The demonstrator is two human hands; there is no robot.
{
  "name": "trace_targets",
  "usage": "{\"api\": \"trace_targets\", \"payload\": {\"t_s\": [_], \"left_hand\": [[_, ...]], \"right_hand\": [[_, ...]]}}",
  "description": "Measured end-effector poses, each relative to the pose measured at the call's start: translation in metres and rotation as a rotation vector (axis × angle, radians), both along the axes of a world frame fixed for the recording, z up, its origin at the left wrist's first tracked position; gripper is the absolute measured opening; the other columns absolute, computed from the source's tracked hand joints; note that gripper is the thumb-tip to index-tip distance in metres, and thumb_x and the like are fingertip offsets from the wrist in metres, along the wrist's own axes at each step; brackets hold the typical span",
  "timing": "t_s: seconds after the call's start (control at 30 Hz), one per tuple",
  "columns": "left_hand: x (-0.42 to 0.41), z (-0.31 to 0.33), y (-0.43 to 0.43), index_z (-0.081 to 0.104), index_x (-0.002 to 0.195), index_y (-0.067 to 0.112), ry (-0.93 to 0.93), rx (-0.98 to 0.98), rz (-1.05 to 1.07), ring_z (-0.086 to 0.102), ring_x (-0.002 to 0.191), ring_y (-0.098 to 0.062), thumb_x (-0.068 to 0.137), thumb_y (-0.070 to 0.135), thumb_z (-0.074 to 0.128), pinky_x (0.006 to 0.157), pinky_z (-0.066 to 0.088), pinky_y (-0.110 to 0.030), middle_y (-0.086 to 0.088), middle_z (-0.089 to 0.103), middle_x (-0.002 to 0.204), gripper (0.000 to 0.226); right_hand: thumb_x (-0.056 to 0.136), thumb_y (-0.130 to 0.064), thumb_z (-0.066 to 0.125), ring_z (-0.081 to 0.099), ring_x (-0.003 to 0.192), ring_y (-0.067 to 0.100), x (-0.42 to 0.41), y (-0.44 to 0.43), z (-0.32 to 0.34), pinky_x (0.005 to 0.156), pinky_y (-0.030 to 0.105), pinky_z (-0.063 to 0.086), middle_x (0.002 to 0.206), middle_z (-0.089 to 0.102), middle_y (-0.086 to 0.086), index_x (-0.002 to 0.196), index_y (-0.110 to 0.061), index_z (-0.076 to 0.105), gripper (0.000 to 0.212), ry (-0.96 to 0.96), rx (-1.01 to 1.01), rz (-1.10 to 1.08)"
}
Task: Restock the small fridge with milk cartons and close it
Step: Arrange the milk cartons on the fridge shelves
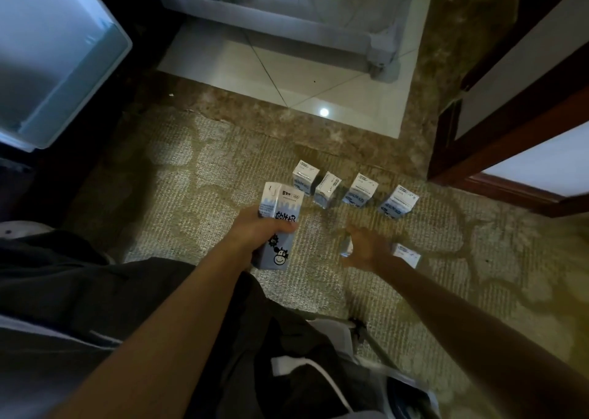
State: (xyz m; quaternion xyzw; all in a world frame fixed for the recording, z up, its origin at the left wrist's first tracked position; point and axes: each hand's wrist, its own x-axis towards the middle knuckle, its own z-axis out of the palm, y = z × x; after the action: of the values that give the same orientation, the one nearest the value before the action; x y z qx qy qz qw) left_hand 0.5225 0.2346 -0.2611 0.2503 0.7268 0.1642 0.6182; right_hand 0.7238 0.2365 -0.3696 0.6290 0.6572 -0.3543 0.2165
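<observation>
The left grip (266, 232) is clenched around a tall milk carton (280, 202) and holds it upright above the carpet (478, 291), with the fingers wrapped across its printed front. The open fridge (63, 68) lies to the upper left of this carton, on the same side as the left arm, so I judge this arm is the nearer one for bringing it inside; the way goes up and to the left.

The right grip (366, 248) hangs low over the carpet, between two small cartons. The near carton (345, 247) shows just at the thumb side, partly covered by the fingers, and the other carton (408, 254) stands just beside the back of the hand. This hand is blurred, so I cannot tell if it already pinches the near carton or only reaches for it.

Beyond both hands, a row of four cartons (331, 189) stands upright on the carpet, well apart from the fridge. Their long axis is vertical, so a grasp from above or from the side should suit them. Most of the restocking seems not yet done.
</observation>
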Motion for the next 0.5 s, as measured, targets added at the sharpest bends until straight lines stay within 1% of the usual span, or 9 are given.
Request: {"api": "trace_targets", "payload": {"t_s": [0.07,0.17,0.23,0.27,0.33,0.43,0.5], "left_hand": [[0.0,0.001,-0.001,0.063,0.102,0.009,0.006,-0.003,-0.008,0.059,0.067,-0.017,0.079,0.007,0.07,0.06,0.046,-0.024,-0.013,0.064,0.093,0.024],[0.0,0.003,-0.002,0.061,0.112,0.004,-0.002,-0.003,-0.012,0.059,0.07,-0.019,0.08,0.005,0.069,0.061,0.047,-0.026,-0.017,0.064,0.101,0.033],[0.0,0.005,-0.002,0.06,0.115,0.003,0.013,0.007,-0.02,0.06,0.079,-0.027,0.079,0.002,0.068,0.071,0.047,-0.032,-0.021,0.065,0.11,0.036],[0.0,0.007,-0.002,0.06,0.116,0.002,0.025,0.012,-0.027,0.059,0.083,-0.027,0.079,0.001,0.068,0.074,0.046,-0.034,-0.022,0.064,0.113,0.037],[0.001,0.009,-0.003,0.059,0.118,0.0,0.031,0.027,-0.029,0.057,0.086,-0.026,0.08,-0.001,0.067,0.076,0.045,-0.033,-0.023,0.063,0.116,0.039],[0.0,0.011,-0.004,0.056,0.122,0.0,0.032,0.081,0.037,0.056,0.084,-0.024,0.08,-0.005,0.065,0.071,0.046,-0.033,-0.021,0.061,0.121,0.042],[-0.001,0.012,-0.004,0.053,0.125,0.002,0.039,0.105,0.101,0.058,0.095,-0.03,0.082,-0.004,0.064,0.075,0.044,-0.034,-0.019,0.059,0.123,0.045]], "right_hand": [[0.086,-0.023,0.061,0.05,0.123,0.028,-0.001,-0.002,-0.005,0.104,0.041,0.04,0.131,0.052,0.009,0.132,-0.012,0.039,0.053,-0.099,0.08,0.089],[0.09,-0.016,0.052,0.053,0.12,0.026,-0.002,-0.002,-0.011,0.102,0.038,0.04,0.127,0.055,0.01,0.127,-0.01,0.043,0.039,-0.206,0.125,0.185],[0.091,-0.015,0.051,0.053,0.12,0.024,-0.003,-0.001,-0.014,0.104,0.038,0.038,0.128,0.055,0.009,0.125,-0.01,0.045,0.035,-0.219,0.123,0.192],[0.092,-0.015,0.05,0.052,0.121,0.024,-0.004,0.001,-0.014,0.105,0.039,0.036,0.129,0.054,0.009,0.126,-0.01,0.045,0.035,-0.221,0.121,0.18],[0.092,-0.017,0.051,0.05,0.123,0.023,-0.009,0.005,-0.013,0.105,0.037,0.036,0.131,0.052,0.008,0.127,-0.011,0.044,0.036,-0.191,0.114,0.161],[0.09,-0.021,0.056,0.051,0.122,0.024,-0.019,0.016,-0.007,0.102,0.037,0.04,0.131,0.052,0.009,0.127,-0.011,0.046,0.04,-0.101,0.095,0.126],[0.086,-0.02,0.061,0.054,0.118,0.026,-0.03,0.025,0.001,0.097,0.036,0.044,0.128,0.056,0.012,0.123,-0.009,0.049,0.041,0.0,0.103,0.105]]}}
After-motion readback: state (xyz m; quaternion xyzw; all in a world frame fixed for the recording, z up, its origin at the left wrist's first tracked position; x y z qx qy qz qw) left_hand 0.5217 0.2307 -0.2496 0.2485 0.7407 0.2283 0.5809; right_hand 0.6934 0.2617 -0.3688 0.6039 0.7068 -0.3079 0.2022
